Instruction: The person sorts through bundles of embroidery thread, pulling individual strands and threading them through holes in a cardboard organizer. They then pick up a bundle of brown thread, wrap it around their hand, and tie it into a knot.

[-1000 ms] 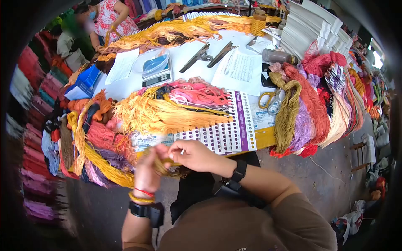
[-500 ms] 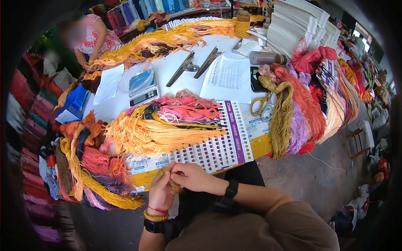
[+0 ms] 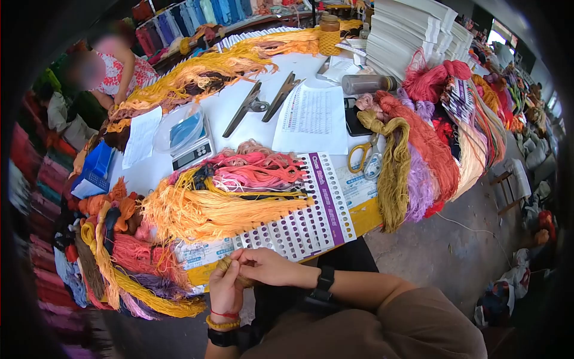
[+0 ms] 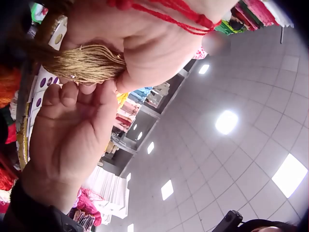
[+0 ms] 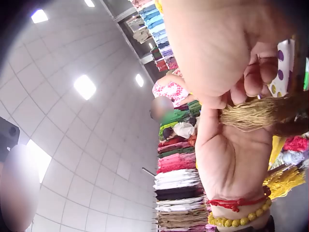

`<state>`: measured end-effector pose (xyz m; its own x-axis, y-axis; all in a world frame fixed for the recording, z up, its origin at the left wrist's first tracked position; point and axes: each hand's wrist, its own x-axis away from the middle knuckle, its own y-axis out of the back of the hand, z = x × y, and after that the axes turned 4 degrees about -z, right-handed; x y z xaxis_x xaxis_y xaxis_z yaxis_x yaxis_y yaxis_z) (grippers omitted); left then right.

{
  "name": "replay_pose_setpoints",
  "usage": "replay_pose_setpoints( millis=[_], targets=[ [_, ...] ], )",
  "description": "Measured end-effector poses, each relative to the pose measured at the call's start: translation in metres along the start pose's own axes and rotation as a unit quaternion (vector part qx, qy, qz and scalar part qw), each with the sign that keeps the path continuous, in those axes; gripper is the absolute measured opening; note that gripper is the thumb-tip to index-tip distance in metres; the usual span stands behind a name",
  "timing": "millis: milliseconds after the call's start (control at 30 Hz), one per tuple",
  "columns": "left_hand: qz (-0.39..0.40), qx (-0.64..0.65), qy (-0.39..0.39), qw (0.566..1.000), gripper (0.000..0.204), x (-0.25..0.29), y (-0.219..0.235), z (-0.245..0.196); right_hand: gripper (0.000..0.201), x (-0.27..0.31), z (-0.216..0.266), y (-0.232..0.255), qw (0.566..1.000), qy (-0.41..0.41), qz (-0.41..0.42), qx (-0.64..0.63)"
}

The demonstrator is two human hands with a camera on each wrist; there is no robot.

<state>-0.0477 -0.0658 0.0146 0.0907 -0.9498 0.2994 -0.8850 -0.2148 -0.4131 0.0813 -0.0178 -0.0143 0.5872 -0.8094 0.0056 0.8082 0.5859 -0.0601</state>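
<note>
My left hand [image 3: 225, 292] grips a small skein of olive-tan embroidery thread [image 4: 89, 63] at the front edge of the table. In the left wrist view the strands lie across the left palm and hang loose at one end. Curled fingers of my right hand [image 3: 269, 267] meet the left fingers and pinch at the skein's upper part; the exact pinch point is hidden behind the fingers. Just beyond both hands lies a white punched thread card [image 3: 321, 191] with a purple strip. Orange, yellow and pink threads [image 3: 239, 206] hang from its holes.
Thread bundles drape over the table's left corner [image 3: 143, 254] and right side [image 3: 394, 173]. Yellow-handled scissors [image 3: 360, 157], a printed sheet [image 3: 311, 116], two large metal clips [image 3: 245, 110] and a digital scale [image 3: 192, 154] lie farther back. Another person [image 3: 116, 69] stands at the far left.
The view has shifted, with the table sliding left in it. Both hands have come closer together around the skein, and the right fingers stay at it.
</note>
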Motion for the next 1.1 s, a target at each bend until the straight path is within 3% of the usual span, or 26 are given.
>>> replay_pose_setpoints(
  millis=[133, 233, 300, 333, 367, 433, 500, 533, 600, 667, 700, 733, 800, 900, 967, 1100],
  targets=[
    [-0.007, 0.024, 0.004, 1.000, 0.026, -0.001, -0.002, -0.004, 0.012, -0.003, -0.012, -0.001, 0.996, 0.040, -0.041, -0.070],
    [-0.025, 0.042, 0.001, 0.999, 0.022, -0.006, -0.001, -0.003, 0.015, -0.007, -0.010, 0.002, 0.996, 0.024, -0.059, -0.070],
    [-0.021, 0.018, -0.002, 1.000, 0.021, -0.008, 0.005, -0.008, 0.013, -0.008, 0.010, 0.015, 0.996, -0.029, -0.015, -0.085],
    [-0.016, -0.007, -0.005, 1.000, 0.019, -0.009, 0.007, -0.010, 0.014, -0.013, 0.022, 0.026, 0.997, 0.029, -0.064, 0.046],
    [-0.017, -0.006, -0.006, 1.000, 0.019, -0.009, 0.008, -0.011, 0.015, -0.022, 0.029, 0.034, 0.994, 0.044, -0.101, -0.005],
    [0.039, -0.274, 0.080, 0.958, 0.018, -0.008, 0.009, -0.012, 0.016, -0.033, 0.048, 0.042, 0.988, 0.056, -0.133, -0.054],
    [0.170, -0.387, 0.120, 0.898, 0.021, -0.007, 0.004, -0.005, 0.019, -0.034, 0.080, 0.031, 0.981, 0.153, -0.059, -0.102],
    [0.224, -0.442, 0.130, 0.859, 0.022, -0.006, -0.001, -0.006, 0.019, -0.034, 0.086, 0.019, 0.983, 0.142, -0.026, -0.116],
    [0.265, -0.412, 0.087, 0.867, 0.023, -0.007, -0.009, -0.001, 0.020, -0.025, 0.089, 0.007, 0.981, 0.181, 0.068, -0.021],
    [0.285, -0.377, -0.037, 0.880, 0.020, -0.014, -0.009, 0.011, 0.017, -0.023, 0.078, 0.004, 0.986, 0.167, 0.023, 0.012],
    [0.286, -0.382, -0.022, 0.879, 0.021, -0.011, -0.017, 0.002, 0.018, -0.020, 0.075, 0.008, 0.994, 0.107, -0.008, -0.028],
    [0.266, -0.395, 0.037, 0.878, 0.022, -0.009, -0.020, -0.005, 0.015, -0.019, 0.070, 0.010, 0.991, 0.101, -0.057, -0.071],
    [0.242, -0.401, 0.040, 0.883, 0.022, -0.008, -0.021, -0.002, 0.013, -0.014, 0.066, 0.022, 0.990, 0.058, -0.117, -0.044],
    [0.234, -0.380, 0.010, 0.895, 0.021, -0.015, -0.016, 0.023, 0.010, -0.006, 0.053, 0.033, 0.991, 0.066, -0.116, -0.008],
    [0.230, -0.366, -0.011, 0.902, 0.020, -0.016, -0.015, 0.027, 0.008, 0.001, 0.044, 0.038, 0.992, 0.019, -0.125, 0.021],
    [0.204, -0.332, 0.032, 0.920, 0.020, -0.017, -0.018, 0.016, 0.009, 0.011, 0.024, 0.047, 0.991, 0.007, -0.130, 0.026]
  ],
)
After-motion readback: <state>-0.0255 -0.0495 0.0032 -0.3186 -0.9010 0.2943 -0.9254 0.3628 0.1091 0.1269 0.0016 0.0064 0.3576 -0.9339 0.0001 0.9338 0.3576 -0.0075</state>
